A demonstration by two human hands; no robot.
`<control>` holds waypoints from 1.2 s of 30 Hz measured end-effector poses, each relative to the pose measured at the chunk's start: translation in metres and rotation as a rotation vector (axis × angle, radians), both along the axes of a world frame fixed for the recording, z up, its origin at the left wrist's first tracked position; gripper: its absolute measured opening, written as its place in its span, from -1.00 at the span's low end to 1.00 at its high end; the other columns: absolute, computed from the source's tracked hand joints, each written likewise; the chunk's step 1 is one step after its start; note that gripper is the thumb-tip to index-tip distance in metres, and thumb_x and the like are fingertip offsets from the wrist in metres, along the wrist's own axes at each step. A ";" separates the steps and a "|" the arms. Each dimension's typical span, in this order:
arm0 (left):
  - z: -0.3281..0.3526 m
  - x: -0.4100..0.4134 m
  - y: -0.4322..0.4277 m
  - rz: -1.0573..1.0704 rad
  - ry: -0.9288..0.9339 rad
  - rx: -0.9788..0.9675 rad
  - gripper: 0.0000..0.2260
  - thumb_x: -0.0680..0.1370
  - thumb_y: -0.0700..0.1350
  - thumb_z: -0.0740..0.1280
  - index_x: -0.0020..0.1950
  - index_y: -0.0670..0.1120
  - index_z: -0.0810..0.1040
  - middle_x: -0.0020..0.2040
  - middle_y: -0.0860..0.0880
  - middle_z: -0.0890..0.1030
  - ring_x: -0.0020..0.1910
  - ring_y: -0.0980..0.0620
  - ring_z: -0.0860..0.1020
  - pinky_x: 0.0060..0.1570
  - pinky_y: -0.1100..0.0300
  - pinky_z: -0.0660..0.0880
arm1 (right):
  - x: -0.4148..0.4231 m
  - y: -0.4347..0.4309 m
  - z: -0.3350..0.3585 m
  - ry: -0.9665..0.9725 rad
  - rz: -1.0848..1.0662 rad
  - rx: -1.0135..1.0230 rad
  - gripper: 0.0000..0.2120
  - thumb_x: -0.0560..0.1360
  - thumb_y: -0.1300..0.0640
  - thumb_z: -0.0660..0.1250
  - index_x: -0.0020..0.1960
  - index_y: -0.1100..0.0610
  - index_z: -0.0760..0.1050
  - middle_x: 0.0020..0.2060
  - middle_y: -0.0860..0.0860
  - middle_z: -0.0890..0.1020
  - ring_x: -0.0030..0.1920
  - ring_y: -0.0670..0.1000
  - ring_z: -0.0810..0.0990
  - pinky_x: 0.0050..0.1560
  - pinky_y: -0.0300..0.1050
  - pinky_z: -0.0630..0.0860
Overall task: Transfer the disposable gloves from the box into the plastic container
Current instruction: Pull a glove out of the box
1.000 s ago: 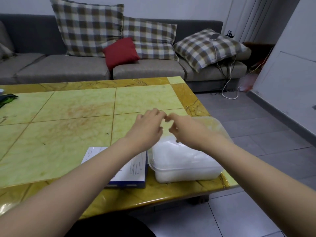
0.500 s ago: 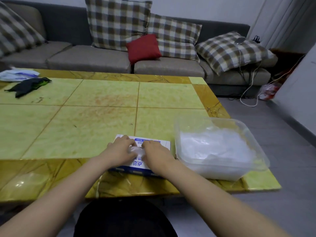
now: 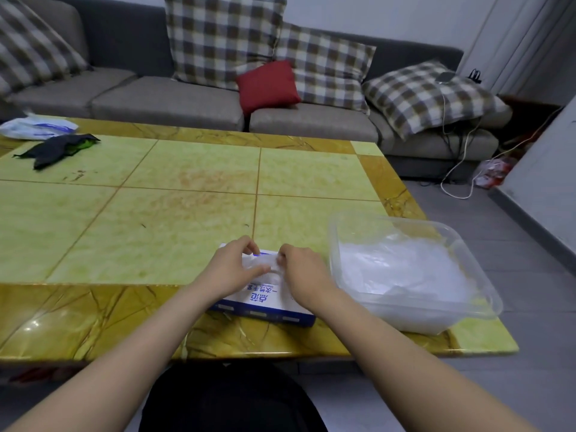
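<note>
Hands back from container (image 3: pixel 414 324) to box (image 3: pixel 265 302) | left hand (image 3: pixel 232 271), right hand (image 3: pixel 304 275) pinch glove (image 3: pixel 265 263) | black cloth (image 3: pixel 56 148) far-left

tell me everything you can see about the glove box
The glove box is a flat white carton, cardboard by its look, with dark blue sides and blue print on top. It lies near the front edge of the table, left of the plastic container. The left hand and right hand rest on its top, pinching a translucent glove there.

The box (image 3: pixel 265 302) on the near side of the table (image 3: pixel 187 213) has large blue Chinese characters, upside down from here. The smaller line beside them perhaps reads 一次性手套.
</note>
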State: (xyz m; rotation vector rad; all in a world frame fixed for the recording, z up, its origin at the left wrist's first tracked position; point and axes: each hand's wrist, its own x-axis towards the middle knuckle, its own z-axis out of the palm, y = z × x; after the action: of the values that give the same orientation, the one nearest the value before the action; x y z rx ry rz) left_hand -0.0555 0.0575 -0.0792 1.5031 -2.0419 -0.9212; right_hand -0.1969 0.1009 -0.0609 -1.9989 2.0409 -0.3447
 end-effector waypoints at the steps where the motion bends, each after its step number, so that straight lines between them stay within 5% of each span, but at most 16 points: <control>1: -0.003 0.000 0.001 -0.021 -0.063 0.007 -0.78 0.44 -0.05 0.43 -0.01 -0.03 0.44 0.01 0.01 0.51 0.01 0.01 0.46 -0.09 0.18 0.37 | -0.001 -0.001 0.004 -0.040 -0.028 -0.014 -0.84 0.58 0.26 0.10 0.06 0.21 0.44 0.02 0.19 0.58 0.00 0.22 0.52 -0.18 -0.10 0.25; 6: -0.010 -0.008 0.008 -0.018 -0.277 -0.051 -0.70 0.47 -0.04 0.37 0.13 -0.12 0.44 0.06 -0.04 0.44 0.16 -0.11 0.36 0.15 -0.01 0.37 | -0.007 -0.003 0.019 -0.121 -0.144 -0.036 -0.90 0.55 0.35 0.11 -0.02 0.22 0.37 0.00 0.23 0.57 -0.08 0.22 0.51 -0.22 -0.10 0.28; 10: -0.010 -0.013 0.009 -0.063 -0.371 -0.026 -0.69 0.48 -0.10 0.36 0.19 -0.10 0.44 0.19 -0.04 0.42 0.20 -0.10 0.32 0.23 0.02 0.31 | -0.016 -0.006 0.043 -0.270 -0.244 -0.179 -0.85 0.54 0.36 0.03 0.01 0.23 0.33 -0.04 0.21 0.60 -0.09 0.19 0.55 -0.15 0.00 0.44; 14: -0.004 -0.014 0.002 -0.079 -0.382 0.048 -0.58 0.45 -0.11 0.37 0.28 -0.06 0.37 0.23 -0.06 0.40 0.26 -0.11 0.31 0.25 0.04 0.33 | -0.035 -0.011 0.074 -0.200 -0.197 -0.233 -0.89 0.57 0.35 0.03 -0.01 0.20 0.29 -0.07 0.21 0.57 -0.14 0.20 0.56 -0.23 -0.02 0.41; 18: 0.023 -0.013 -0.011 -0.075 -0.285 0.075 -0.48 0.47 -0.03 0.40 0.37 -0.06 0.32 0.31 -0.10 0.40 0.29 -0.10 0.37 0.18 0.12 0.35 | -0.056 0.000 0.087 -0.092 -0.162 -0.225 -0.87 0.55 0.34 0.01 -0.04 0.19 0.30 -0.10 0.19 0.52 -0.11 0.23 0.59 -0.26 0.03 0.42; 24: 0.088 -0.047 -0.006 -0.120 -0.015 -0.238 -0.34 0.43 -0.07 0.47 0.45 -0.04 0.24 0.40 -0.04 0.33 0.39 0.00 0.29 0.29 0.15 0.27 | -0.073 0.010 0.098 0.107 -0.080 -0.156 -0.80 0.50 0.37 0.07 -0.04 0.15 0.40 -0.06 0.11 0.58 -0.09 0.17 0.60 -0.13 0.02 0.47; 27: 0.112 -0.067 0.000 -0.188 0.054 -0.389 -0.60 0.44 -0.13 0.45 0.25 -0.05 0.45 0.13 0.02 0.52 0.16 0.09 0.44 0.14 0.26 0.35 | -0.078 0.012 0.101 0.083 -0.030 -0.157 -0.84 0.56 0.27 0.08 -0.10 0.07 0.35 -0.06 0.07 0.58 -0.11 0.15 0.58 -0.11 0.03 0.49; 30: 0.129 -0.082 0.002 -0.188 0.117 -0.422 -0.97 0.51 -0.19 0.36 -0.10 -0.07 0.56 -0.24 0.10 0.58 -0.17 0.14 0.53 -0.16 0.27 0.39 | -0.084 0.019 0.105 -0.157 -0.022 -0.244 -0.86 0.63 0.07 0.11 -0.05 0.10 0.31 -0.20 0.06 0.56 -0.20 0.11 0.52 -0.24 -0.03 0.39; 33: 0.137 -0.093 0.004 -0.158 0.213 -0.375 -0.92 0.52 -0.19 0.33 -0.16 -0.03 0.54 -0.35 0.15 0.56 -0.27 0.23 0.52 -0.26 0.32 0.38 | -0.086 0.031 0.105 -0.428 -0.012 -0.193 -0.71 0.54 -0.08 0.28 0.07 0.10 0.30 -0.19 -0.11 0.49 -0.21 -0.14 0.49 -0.33 -0.27 0.34; 36: 0.142 -0.099 0.006 -0.168 0.267 -0.345 -0.86 0.53 -0.19 0.32 -0.20 0.02 0.50 -0.36 0.11 0.58 -0.31 0.21 0.53 -0.23 0.33 0.41 | -0.092 0.036 0.091 -0.401 -0.020 -0.210 -0.59 0.44 -0.02 0.43 0.14 0.10 0.33 -0.15 -0.09 0.54 -0.16 -0.17 0.51 -0.27 -0.40 0.39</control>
State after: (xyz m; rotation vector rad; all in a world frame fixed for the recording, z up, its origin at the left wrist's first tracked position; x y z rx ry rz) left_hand -0.1548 0.0636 0.0629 0.9853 -2.0235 -0.7369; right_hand -0.2894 0.1364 0.0298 -1.8338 1.8310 -0.9160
